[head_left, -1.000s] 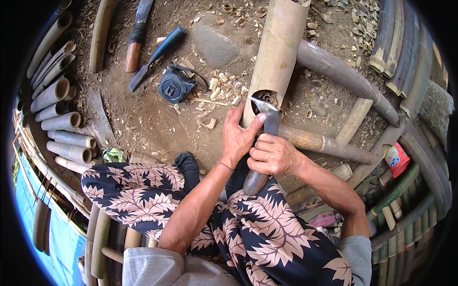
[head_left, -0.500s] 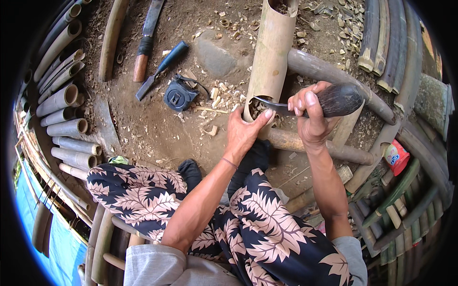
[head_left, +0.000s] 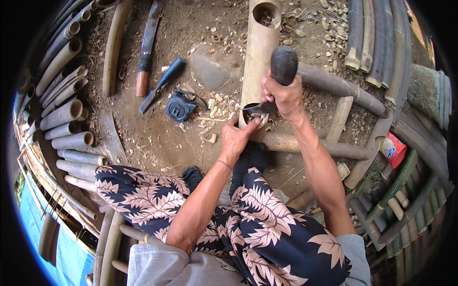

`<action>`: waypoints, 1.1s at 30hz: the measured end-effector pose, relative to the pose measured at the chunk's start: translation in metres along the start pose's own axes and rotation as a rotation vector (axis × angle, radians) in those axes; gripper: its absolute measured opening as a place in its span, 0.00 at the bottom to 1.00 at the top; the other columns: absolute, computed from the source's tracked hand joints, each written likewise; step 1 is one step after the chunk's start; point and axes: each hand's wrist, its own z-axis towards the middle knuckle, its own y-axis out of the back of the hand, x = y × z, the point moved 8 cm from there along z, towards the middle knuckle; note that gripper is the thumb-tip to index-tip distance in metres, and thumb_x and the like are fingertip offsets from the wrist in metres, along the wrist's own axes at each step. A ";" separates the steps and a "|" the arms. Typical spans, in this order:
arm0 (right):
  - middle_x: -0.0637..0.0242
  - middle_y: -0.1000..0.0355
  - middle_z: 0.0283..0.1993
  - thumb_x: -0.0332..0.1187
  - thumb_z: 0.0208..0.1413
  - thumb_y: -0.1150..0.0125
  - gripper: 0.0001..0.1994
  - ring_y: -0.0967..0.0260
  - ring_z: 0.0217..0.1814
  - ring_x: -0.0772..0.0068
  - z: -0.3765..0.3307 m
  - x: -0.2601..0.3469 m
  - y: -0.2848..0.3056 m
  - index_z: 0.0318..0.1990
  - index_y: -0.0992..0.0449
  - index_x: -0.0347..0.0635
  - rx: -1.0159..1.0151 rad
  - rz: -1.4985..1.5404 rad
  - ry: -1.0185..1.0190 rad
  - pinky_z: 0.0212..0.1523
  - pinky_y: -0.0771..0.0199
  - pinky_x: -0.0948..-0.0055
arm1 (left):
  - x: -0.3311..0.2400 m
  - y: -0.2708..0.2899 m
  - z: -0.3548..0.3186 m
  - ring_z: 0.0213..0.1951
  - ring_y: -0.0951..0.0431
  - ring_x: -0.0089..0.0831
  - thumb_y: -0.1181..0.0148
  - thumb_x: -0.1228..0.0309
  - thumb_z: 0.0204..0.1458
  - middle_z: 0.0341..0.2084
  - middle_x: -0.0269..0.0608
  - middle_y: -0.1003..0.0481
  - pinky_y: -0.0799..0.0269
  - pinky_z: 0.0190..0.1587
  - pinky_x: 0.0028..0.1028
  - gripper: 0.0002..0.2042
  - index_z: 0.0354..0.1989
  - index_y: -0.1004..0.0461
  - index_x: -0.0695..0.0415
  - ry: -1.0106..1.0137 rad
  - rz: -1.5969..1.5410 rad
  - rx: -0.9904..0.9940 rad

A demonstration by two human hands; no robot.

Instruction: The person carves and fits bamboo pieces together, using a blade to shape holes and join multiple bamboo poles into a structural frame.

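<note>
A thick pale bamboo pole point(head_left: 260, 62) runs away from me, with one cut hole near its close end and another farther up. My right hand point(head_left: 286, 95) is closed round a knife point(head_left: 284, 64) with a bulbous dark handle, which now points up and away. Its blade tip is at the rim of the nearer hole, where shavings lie inside. My left hand point(head_left: 234, 139) grips the pole's close end, thumb at the hole's lower edge near the blade.
Left of the pole lie a tape measure point(head_left: 180, 105), a chisel point(head_left: 162, 86) with a blue-green handle and a machete point(head_left: 148, 47). Bamboo crosspieces point(head_left: 334, 86) sit to the right, beside a red packet point(head_left: 394, 149). Cut bamboo lengths point(head_left: 62, 114) line the left side.
My right hand has moved left and up, turning the knife so its handle points away from me instead of rightward. The left hand remains at the pole's close end.
</note>
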 end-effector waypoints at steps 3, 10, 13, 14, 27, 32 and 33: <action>0.72 0.33 0.20 0.28 0.50 0.35 0.08 0.36 0.17 0.79 -0.006 0.020 -0.005 0.35 0.29 0.39 0.111 -0.158 0.126 0.20 0.32 0.76 | 0.034 0.001 -0.002 0.51 0.23 0.44 0.26 0.60 0.40 0.49 0.62 0.25 0.28 0.54 0.32 0.41 0.59 0.36 0.76 -0.028 -0.040 0.218; 0.51 0.29 0.42 0.28 0.50 0.35 0.21 0.28 0.44 0.57 -0.221 0.071 0.094 0.50 0.33 0.31 -0.812 -0.547 0.338 0.44 0.28 0.59 | -0.020 0.056 0.002 0.55 0.27 0.50 0.37 0.56 0.51 0.52 0.64 0.28 0.34 0.59 0.39 0.34 0.58 0.34 0.75 -0.195 0.320 -0.003; 0.40 0.38 0.55 0.24 0.50 0.40 0.30 0.38 0.59 0.42 -0.279 0.001 0.142 0.62 0.44 0.30 -1.051 -0.945 -0.004 0.59 0.38 0.51 | -0.107 0.009 0.024 0.59 0.36 0.58 0.39 0.46 0.54 0.56 0.69 0.37 0.42 0.63 0.45 0.41 0.60 0.39 0.75 -0.589 0.441 -0.122; 0.38 0.41 0.57 0.24 0.50 0.41 0.32 0.41 0.61 0.39 -0.295 -0.039 0.154 0.63 0.46 0.30 -1.120 -0.899 -0.090 0.61 0.41 0.50 | -0.130 -0.010 0.030 0.60 0.38 0.60 0.39 0.45 0.54 0.57 0.70 0.39 0.43 0.63 0.47 0.44 0.63 0.44 0.76 -0.590 0.434 -0.133; 0.41 0.48 0.66 0.37 0.55 0.38 0.37 0.49 0.68 0.39 -0.200 0.046 0.299 0.69 0.48 0.37 -1.367 -1.020 0.112 0.68 0.48 0.46 | -0.171 -0.035 0.081 0.54 0.32 0.59 0.32 0.45 0.45 0.51 0.66 0.33 0.37 0.57 0.48 0.45 0.61 0.43 0.70 -0.578 0.421 -0.389; 0.42 0.47 0.69 0.50 0.53 0.35 0.46 0.49 0.70 0.41 -0.089 0.128 0.473 0.72 0.54 0.39 -1.260 -1.231 0.067 0.69 0.47 0.48 | -0.174 -0.051 0.075 0.53 0.32 0.58 0.32 0.46 0.45 0.51 0.66 0.33 0.38 0.57 0.48 0.45 0.62 0.43 0.69 -0.580 0.424 -0.339; 0.44 0.47 0.69 0.53 0.51 0.34 0.48 0.49 0.70 0.42 -0.072 0.129 0.496 0.72 0.54 0.40 -1.222 -1.150 -0.059 0.69 0.46 0.49 | -0.174 -0.050 0.073 0.52 0.31 0.57 0.32 0.46 0.45 0.50 0.66 0.32 0.37 0.57 0.47 0.45 0.61 0.42 0.70 -0.587 0.420 -0.355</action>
